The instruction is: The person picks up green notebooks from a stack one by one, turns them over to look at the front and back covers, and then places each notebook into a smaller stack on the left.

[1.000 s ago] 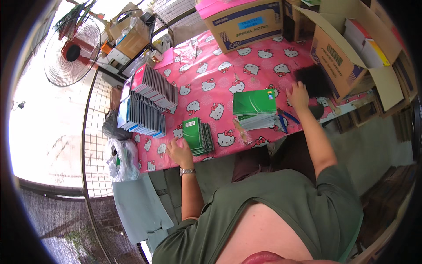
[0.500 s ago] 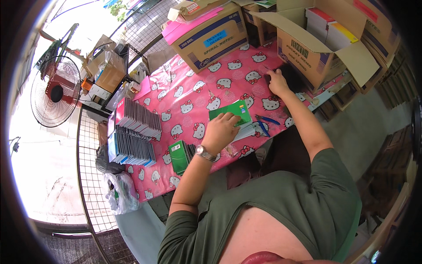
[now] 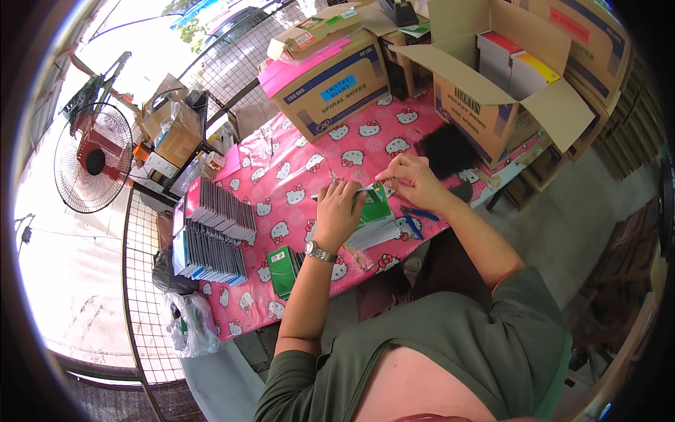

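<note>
A green-covered notepad is held over a stack of white pages near the table's front edge. My left hand grips the left side of its top edge. At its upper right corner, my right hand has thumb and fingertips pinched together; what they hold is too small to make out. Blue-handled pliers lie just right of the pages. Beyond my right hand is a pile of thin black strands. Left of my left wrist lies a small stack of green notebooks.
Tall rows of spiral notebooks stand at the table's left. A closed carton is at the back; an open carton with boxes inside stands at the back right. A fan and a plastic bag are at the far left.
My right hand has come back from the black pile to the notepad's top corner. My left hand, earlier flat on the green cover, now grips the top edge, which is raised.
</note>
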{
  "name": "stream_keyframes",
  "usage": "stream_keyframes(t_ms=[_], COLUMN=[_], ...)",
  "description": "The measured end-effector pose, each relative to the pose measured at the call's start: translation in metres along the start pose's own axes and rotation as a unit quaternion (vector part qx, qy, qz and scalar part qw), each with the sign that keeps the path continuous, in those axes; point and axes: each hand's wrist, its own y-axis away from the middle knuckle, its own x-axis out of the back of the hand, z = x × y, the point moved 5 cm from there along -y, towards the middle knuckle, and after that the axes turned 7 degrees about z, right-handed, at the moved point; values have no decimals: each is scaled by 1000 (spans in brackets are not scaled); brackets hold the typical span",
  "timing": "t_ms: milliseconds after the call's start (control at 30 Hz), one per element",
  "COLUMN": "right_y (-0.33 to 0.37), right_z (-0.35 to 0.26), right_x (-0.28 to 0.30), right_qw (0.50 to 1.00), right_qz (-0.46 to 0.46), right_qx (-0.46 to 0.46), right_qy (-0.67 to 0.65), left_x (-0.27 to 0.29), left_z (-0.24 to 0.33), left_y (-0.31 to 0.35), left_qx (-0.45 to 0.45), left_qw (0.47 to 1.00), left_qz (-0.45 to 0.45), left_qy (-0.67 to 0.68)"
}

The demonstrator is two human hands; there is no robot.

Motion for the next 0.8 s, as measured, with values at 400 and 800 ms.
stream_keyframes(t_ms=[400, 800], right_y=[0, 5], right_z=[-16, -13], right_x=[10, -2], right_qw=[991, 979], right_qz=[-84, -125], right_qx=[-1, -79], right_qy=[-99, -139], left_x=[3, 4], left_z=[16, 14], left_y=[9, 7], left_qx=[-6, 23], left_qw=[999, 999], left_qz=[33, -1], left_qy=[-31, -26])
